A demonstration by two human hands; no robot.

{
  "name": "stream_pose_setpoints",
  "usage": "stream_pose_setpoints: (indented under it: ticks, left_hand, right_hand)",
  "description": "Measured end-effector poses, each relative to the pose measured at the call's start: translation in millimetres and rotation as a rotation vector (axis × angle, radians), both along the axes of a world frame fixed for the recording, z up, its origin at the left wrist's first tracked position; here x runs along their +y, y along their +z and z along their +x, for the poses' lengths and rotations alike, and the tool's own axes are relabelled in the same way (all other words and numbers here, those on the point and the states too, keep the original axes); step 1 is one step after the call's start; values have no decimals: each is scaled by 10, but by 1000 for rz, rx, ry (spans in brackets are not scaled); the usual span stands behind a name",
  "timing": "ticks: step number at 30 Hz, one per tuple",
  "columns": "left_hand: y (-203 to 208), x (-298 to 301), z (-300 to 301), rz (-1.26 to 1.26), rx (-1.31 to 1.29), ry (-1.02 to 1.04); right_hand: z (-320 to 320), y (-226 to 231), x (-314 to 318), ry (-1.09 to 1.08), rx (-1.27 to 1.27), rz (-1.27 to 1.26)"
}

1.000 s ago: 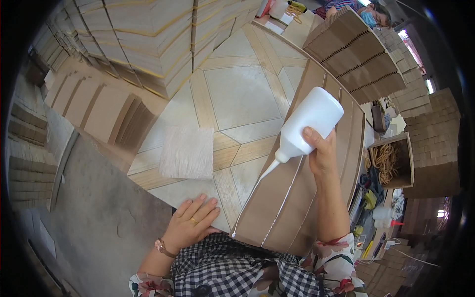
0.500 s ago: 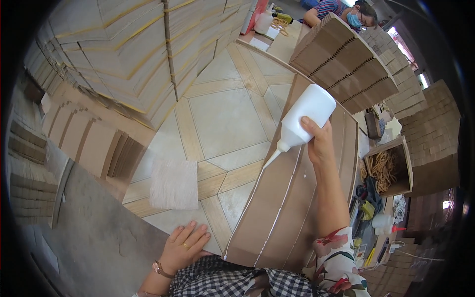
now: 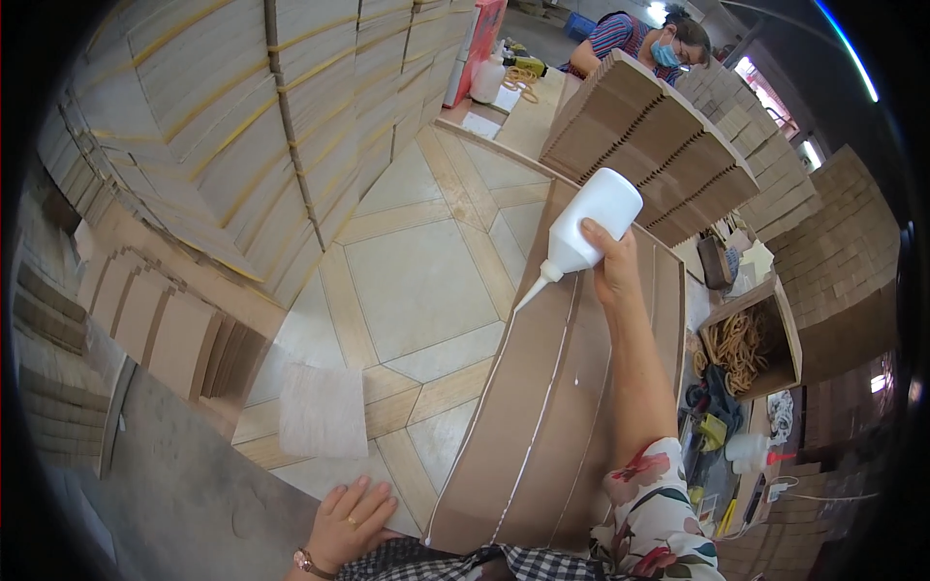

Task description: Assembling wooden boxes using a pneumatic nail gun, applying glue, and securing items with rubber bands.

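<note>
White plastic squeeze bottle with a long tapered nozzle (image 3: 588,225) sits clenched in the right hand (image 3: 616,266), tilted so the tip points down at the long brown cardboard sheet (image 3: 552,407); that sheet runs away from the person's lap over the pale tiled floor (image 3: 421,281); thin white glue lines (image 3: 547,412) run lengthwise along it, from the near end up to about where the nozzle stands; the left hand (image 3: 351,523) lies flat and unclenched, grasping nothing, fingers spread at the near left corner of the sheet, seemingly steadying it; by the look of it, the step in hand is laying a glue bead along the board, and it seems well along, with the far stretch beyond the nozzle still bare; carrying on would call for even pressure on the bottle, the tip kept close to the surface, and a straight path parallel to the finished lines; stacks of flat cardboard (image 3: 291,126) stand to the left, and another person (image 3: 644,44) works at the far end.
</note>
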State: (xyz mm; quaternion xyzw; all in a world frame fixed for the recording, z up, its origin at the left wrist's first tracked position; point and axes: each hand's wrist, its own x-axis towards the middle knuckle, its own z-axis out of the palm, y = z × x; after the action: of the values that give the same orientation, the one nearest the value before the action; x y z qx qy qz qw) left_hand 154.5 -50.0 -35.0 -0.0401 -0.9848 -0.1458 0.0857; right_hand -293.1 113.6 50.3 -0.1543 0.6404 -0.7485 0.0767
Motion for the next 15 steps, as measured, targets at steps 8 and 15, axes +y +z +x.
stream_pose_setpoints:
  ticks: [8, 15]
  left_hand:
    - [-105, -10, 76, -73, 2, -22]
    - [-116, -13, 96, -100, 12, -35]
  right_hand:
    - [-326, 6, -40, -101, 68, -33]
    - [-622, -8, -10, -175, 137, -33]
